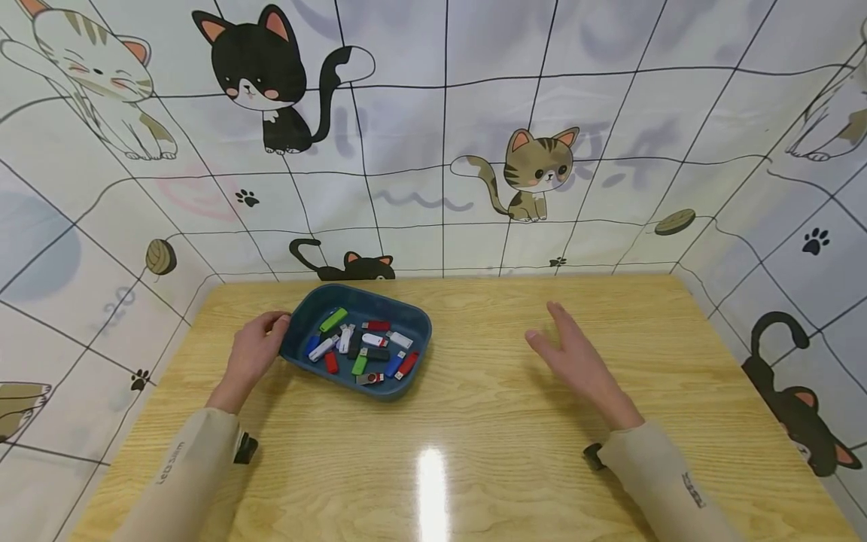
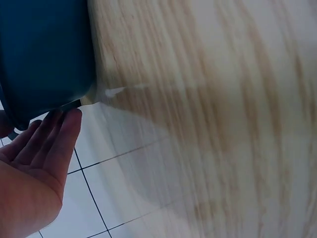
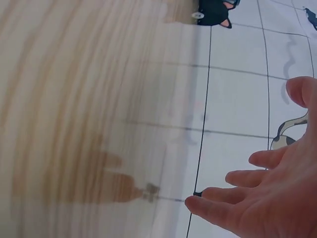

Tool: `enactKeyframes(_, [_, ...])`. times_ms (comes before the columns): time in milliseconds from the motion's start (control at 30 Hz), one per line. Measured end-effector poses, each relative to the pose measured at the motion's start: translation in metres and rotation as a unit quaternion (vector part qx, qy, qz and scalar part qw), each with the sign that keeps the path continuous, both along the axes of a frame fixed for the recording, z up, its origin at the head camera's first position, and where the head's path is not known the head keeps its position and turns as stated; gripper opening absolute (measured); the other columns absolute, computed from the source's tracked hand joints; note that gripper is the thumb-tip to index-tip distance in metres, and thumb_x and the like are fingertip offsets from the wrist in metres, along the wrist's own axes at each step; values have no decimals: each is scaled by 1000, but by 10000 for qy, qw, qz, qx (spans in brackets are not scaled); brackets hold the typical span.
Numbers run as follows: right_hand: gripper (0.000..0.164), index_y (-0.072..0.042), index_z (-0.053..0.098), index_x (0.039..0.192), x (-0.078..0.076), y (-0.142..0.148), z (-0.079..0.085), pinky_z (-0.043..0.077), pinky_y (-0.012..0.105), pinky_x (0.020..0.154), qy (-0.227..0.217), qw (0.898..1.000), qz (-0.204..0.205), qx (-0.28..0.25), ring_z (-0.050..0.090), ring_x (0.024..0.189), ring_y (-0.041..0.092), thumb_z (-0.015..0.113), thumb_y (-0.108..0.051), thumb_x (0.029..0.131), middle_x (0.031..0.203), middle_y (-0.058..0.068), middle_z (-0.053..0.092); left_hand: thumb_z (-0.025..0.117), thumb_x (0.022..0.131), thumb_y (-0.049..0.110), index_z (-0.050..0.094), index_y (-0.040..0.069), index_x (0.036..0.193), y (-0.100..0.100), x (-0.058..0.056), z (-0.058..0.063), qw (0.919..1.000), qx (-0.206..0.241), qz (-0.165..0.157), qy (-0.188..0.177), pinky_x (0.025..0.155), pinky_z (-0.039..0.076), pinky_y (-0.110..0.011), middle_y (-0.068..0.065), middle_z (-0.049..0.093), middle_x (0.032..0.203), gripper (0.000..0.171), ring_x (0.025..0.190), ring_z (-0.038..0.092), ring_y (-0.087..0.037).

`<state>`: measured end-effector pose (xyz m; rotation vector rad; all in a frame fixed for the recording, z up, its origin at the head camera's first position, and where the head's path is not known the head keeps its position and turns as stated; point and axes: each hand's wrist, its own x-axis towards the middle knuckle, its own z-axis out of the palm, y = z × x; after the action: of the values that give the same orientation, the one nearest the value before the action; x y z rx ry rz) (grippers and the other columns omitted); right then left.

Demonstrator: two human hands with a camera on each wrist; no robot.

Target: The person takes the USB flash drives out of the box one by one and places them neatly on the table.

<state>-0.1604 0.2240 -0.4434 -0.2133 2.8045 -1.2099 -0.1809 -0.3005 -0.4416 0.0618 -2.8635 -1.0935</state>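
Note:
A dark blue plastic bin stands on the left part of the table, holding several USB flash drives in green, white, red, blue and black. Among them, a green flash drive lies by the back wall and a red flash drive at the right end. My left hand grips the bin's left end, thumb at the rim and fingers beneath it, as the left wrist view of the bin shows. Over the right part of the table my right hand is held with fingers extended and thumb apart, holding nothing.
The light wood table ends at a back wall covered with cat-print sheeting, which also lines both sides. A bright light reflection shows near the table's front middle.

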Motion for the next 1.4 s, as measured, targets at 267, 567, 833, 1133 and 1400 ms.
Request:
enactKeyframes(267, [87,-3,12,165,4,-9,0,21,69,119,-186,9988,-80,-436,16,154,48,49,-55,106,169,24,14,43,109,21,65,-6,130,5,-3,3,9997,-18,170,192,82,52,-43,-28,67,123,41,103,63,-39])
enactKeyframes(567, [84,-4,10,165,7,-14,2,28,68,117,-514,9960,14,-731,21,152,50,44,-54,108,169,25,14,46,109,22,64,-7,132,6,-3,3,9997,31,231,114,85,51,-44,-28,68,122,40,104,64,-38])
enactKeyframes(833, [81,-2,14,164,8,-20,0,28,67,117,-597,9907,220,-1206,23,152,48,45,-51,108,169,22,17,51,107,18,65,-6,132,10,-1,3,9994,15,331,77,74,52,-34,-26,72,116,37,97,68,-34])
enactKeyframes(1133, [74,0,20,163,7,-37,3,38,58,115,-858,9787,302,-1841,34,147,47,45,-45,110,166,26,24,53,105,16,68,-6,127,26,1,2,9993,268,198,167,52,41,-27,-18,73,91,35,61,53,-17])
enactKeyframes(1400, [73,-2,26,161,6,-51,-2,41,52,115,-1350,9671,222,-2143,49,138,42,48,-47,109,163,22,34,51,108,22,65,-5,131,44,4,1,9988,494,23,-21,62,53,-25,-21,72,106,38,76,64,-22])
